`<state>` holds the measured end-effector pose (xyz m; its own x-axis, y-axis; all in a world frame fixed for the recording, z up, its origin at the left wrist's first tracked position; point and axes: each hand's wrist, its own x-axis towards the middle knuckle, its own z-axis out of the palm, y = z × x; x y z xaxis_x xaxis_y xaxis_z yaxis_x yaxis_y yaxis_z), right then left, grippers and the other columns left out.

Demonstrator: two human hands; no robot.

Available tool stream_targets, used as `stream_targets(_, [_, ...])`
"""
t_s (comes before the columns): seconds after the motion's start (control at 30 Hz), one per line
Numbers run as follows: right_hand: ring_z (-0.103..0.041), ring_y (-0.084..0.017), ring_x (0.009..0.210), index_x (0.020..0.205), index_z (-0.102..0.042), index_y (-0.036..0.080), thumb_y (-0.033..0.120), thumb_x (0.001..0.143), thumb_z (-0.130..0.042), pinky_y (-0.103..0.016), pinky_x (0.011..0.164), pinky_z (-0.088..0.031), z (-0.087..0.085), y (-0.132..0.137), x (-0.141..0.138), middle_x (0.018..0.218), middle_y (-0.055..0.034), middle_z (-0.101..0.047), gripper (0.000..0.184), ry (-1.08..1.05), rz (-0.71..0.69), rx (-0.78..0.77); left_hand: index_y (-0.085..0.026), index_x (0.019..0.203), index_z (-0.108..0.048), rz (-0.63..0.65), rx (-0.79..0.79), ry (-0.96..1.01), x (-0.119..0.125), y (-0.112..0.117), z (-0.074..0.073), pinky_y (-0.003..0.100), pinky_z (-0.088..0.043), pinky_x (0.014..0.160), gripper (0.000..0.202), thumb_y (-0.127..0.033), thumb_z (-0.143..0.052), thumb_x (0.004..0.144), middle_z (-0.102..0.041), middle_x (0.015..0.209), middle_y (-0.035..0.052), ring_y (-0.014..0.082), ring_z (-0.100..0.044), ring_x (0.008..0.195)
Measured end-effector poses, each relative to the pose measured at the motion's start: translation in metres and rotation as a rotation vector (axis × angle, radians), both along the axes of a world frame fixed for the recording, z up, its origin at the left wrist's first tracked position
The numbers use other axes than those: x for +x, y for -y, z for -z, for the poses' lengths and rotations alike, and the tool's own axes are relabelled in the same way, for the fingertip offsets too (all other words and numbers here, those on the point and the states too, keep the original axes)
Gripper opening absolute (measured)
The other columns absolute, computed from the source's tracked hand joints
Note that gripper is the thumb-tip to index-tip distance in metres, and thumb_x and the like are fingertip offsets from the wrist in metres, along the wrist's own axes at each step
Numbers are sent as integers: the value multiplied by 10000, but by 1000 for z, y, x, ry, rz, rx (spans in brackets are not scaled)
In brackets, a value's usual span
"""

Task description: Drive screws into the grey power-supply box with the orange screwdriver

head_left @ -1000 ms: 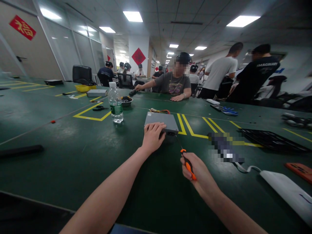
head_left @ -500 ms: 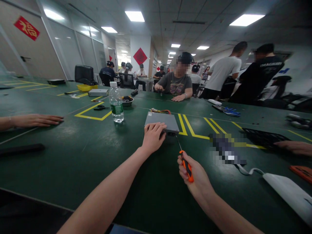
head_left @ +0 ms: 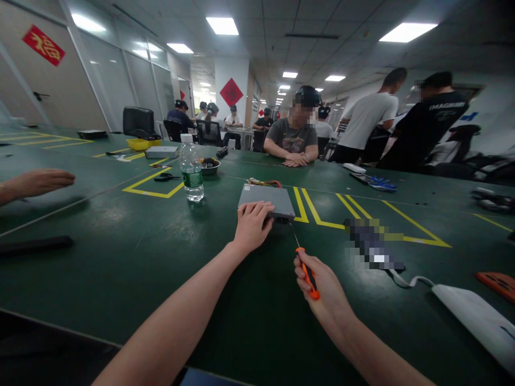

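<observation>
A grey metal computer power supply unit point(head_left: 277, 197) lies flat on the green table, its coloured cables point(head_left: 265, 183) bunched behind it. My left hand point(head_left: 251, 228) grips its front left part, with fingers over the top and the thumb along the front side. In my right hand point(head_left: 326, 284) is an orange and black screwdriver point(head_left: 309, 274), held by the handle. Its thin shaft points up and away, and the tip meets the unit's front side near the right corner. Whether the tip sits in a screw is too small to tell.
A water bottle point(head_left: 192, 171) stands left of the unit, a metal bowl point(head_left: 210, 167) behind it. To the right are a blurred-out dark object point(head_left: 372, 244), a white cable point(head_left: 414, 280) and a white device point(head_left: 475, 316). Another person's hand point(head_left: 44, 183) hovers at left; a person point(head_left: 292, 136) sits opposite.
My hands, the screwdriver and the power supply look nearly unmoved. The left neighbour's hand has lifted leftward. At right, a hand and a black tray-like object have gone. The person opposite has joined hands.
</observation>
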<state>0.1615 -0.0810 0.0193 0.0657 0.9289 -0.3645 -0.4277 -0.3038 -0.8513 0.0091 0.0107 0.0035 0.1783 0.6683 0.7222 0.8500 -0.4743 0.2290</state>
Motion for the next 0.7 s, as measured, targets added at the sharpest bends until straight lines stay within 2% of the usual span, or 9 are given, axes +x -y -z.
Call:
stream_targets(0.13, [-422, -38, 419, 706, -539, 149, 265, 818, -545, -120, 317, -313, 0, -1, 1, 622, 8, -508, 161, -97, -12, -41, -275, 1092, -519, 1, -1, -5, 0, 0, 0, 395, -267, 949, 249, -251, -483, 847, -575, 1205, -22, 195, -447, 1141])
stream_targets(0.3, [-340, -19, 357, 715, -535, 139, 249, 845, -495, -108, 280, -261, 0, -3, 0, 563, 25, -475, 175, -218, -35, -78, -277, 1088, -524, -3, 2, -3, 0, 0, 0, 393, -271, 947, 251, -244, -490, 842, -579, 1198, -18, 194, -448, 1140])
stream_targets(0.5, [-328, -10, 329, 635, -483, 150, 159, 762, -588, -103, 270, -237, -5, -3, -1, 498, 57, -430, 165, -77, 27, -66, -277, 1090, -527, -2, 7, -6, -1, -1, 0, 380, -273, 948, 259, -251, -505, 833, -580, 1195, -22, 186, -458, 1130])
stream_targets(0.7, [-402, -13, 385, 708, -548, 113, 158, 849, -513, -93, 300, -298, -3, -1, 3, 576, 19, -509, 152, -99, 7, -60, -274, 1079, -535, -10, 14, -5, -1, -1, 1, 381, -273, 946, 251, -245, -503, 831, -584, 1192, -15, 191, -457, 1133])
